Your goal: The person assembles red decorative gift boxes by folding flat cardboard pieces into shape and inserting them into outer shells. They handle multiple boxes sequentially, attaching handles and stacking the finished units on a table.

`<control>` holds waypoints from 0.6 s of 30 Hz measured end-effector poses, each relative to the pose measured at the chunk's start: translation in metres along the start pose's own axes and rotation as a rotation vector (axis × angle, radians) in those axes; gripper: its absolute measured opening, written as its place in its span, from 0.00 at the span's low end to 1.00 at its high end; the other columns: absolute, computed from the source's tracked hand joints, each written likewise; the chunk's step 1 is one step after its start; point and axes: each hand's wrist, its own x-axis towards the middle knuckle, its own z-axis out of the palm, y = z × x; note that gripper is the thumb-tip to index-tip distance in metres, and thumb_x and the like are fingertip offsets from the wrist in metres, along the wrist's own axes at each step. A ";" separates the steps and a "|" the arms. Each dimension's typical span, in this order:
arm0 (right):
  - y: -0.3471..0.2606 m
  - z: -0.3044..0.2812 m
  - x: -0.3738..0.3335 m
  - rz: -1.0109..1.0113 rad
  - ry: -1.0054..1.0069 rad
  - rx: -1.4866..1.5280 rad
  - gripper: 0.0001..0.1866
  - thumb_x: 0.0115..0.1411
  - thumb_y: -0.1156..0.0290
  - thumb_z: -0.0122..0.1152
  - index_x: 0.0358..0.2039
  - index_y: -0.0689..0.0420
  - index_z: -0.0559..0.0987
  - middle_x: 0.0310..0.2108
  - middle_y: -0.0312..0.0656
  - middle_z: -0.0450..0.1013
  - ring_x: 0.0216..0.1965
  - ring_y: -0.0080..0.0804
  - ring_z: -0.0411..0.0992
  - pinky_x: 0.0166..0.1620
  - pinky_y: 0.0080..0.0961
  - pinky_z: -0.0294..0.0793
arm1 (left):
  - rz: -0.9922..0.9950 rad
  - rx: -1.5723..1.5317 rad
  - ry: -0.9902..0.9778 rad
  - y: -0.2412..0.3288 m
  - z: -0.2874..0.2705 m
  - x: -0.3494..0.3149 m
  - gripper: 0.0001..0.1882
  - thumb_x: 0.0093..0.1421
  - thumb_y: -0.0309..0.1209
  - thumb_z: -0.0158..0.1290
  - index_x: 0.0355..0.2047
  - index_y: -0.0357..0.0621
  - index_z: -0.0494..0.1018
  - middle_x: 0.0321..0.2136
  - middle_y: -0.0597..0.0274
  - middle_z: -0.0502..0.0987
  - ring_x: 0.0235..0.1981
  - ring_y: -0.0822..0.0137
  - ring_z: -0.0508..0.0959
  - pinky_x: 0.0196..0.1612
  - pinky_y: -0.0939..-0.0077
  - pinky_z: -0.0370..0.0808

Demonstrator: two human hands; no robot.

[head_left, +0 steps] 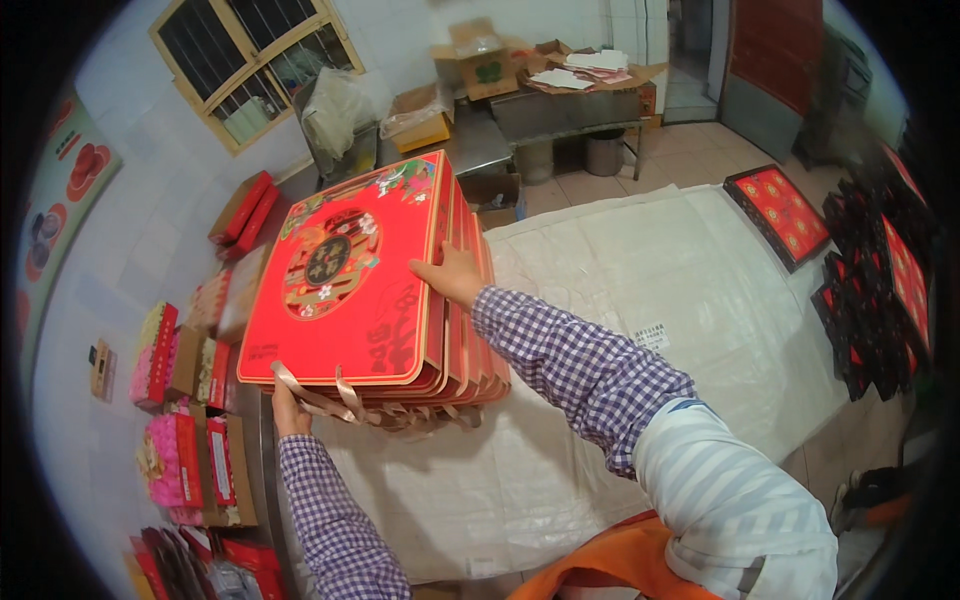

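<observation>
A stack of flat red gift boxes (pixel 345 290) stands at the left of the covered table, with printed flowers and a round dark emblem on the top one. My right hand (pixel 455 275) grips the top box's right side, thumb on the lid and fingers down the edge. At the near left corner, my left hand (pixel 292 408) holds the same box's front edge, beside a beige ribbon handle (pixel 318 400). The left fingers are partly hidden under the box. More ribbons hang from the boxes beneath.
Pale sheeting (pixel 640 270) covers the table. A black-edged tray (pixel 778 217) with red squares lies at its far right corner, near piled black-and-red trays (pixel 870 300). Cartons of pink and red packets (pixel 180 460) line the left wall. Open cardboard boxes (pixel 480 60) stand at the back.
</observation>
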 end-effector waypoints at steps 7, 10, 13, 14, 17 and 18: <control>-0.005 -0.008 -0.029 -0.079 0.024 -0.181 0.46 0.57 0.44 0.59 0.63 0.68 0.61 0.58 0.63 0.58 0.61 0.52 0.59 0.63 0.41 0.60 | -0.175 0.365 0.154 0.026 0.025 -0.038 0.39 0.66 0.61 0.39 0.57 0.35 0.65 0.53 0.51 0.71 0.51 0.60 0.74 0.42 0.64 0.78; 0.031 -0.027 -0.087 -0.230 0.046 -0.072 0.39 0.60 0.49 0.59 0.62 0.65 0.63 0.56 0.60 0.60 0.59 0.51 0.60 0.62 0.41 0.61 | -0.130 0.362 0.172 0.002 0.012 -0.052 0.37 0.67 0.60 0.37 0.58 0.38 0.64 0.46 0.55 0.73 0.45 0.62 0.74 0.42 0.66 0.76; 0.090 -0.059 -0.180 -0.367 -0.032 -0.169 0.30 0.60 0.57 0.61 0.57 0.62 0.68 0.55 0.55 0.65 0.55 0.50 0.63 0.56 0.42 0.64 | 0.171 0.491 0.194 -0.077 -0.048 -0.068 0.32 0.69 0.53 0.38 0.59 0.38 0.64 0.46 0.55 0.72 0.45 0.62 0.73 0.48 0.66 0.72; 0.128 -0.070 -0.217 -0.530 0.067 -0.223 0.27 0.60 0.59 0.61 0.56 0.61 0.69 0.54 0.55 0.66 0.54 0.49 0.63 0.57 0.41 0.64 | 0.195 0.576 0.156 -0.105 -0.076 -0.072 0.30 0.70 0.50 0.40 0.60 0.36 0.63 0.51 0.54 0.71 0.49 0.60 0.72 0.53 0.66 0.70; 0.252 -0.139 -0.342 -0.079 -0.042 -0.313 0.26 0.57 0.58 0.62 0.53 0.60 0.72 0.49 0.55 0.68 0.53 0.52 0.65 0.57 0.43 0.65 | 0.149 0.671 0.274 -0.184 0.009 -0.185 0.33 0.64 0.42 0.51 0.61 0.29 0.59 0.60 0.45 0.61 0.58 0.53 0.65 0.62 0.66 0.61; 0.285 -0.154 -0.381 0.056 -0.042 -0.372 0.25 0.58 0.58 0.61 0.52 0.60 0.74 0.49 0.55 0.69 0.53 0.51 0.65 0.57 0.42 0.65 | -0.047 0.572 0.351 -0.214 0.001 -0.211 0.29 0.62 0.36 0.53 0.59 0.31 0.62 0.58 0.46 0.64 0.55 0.54 0.67 0.60 0.65 0.64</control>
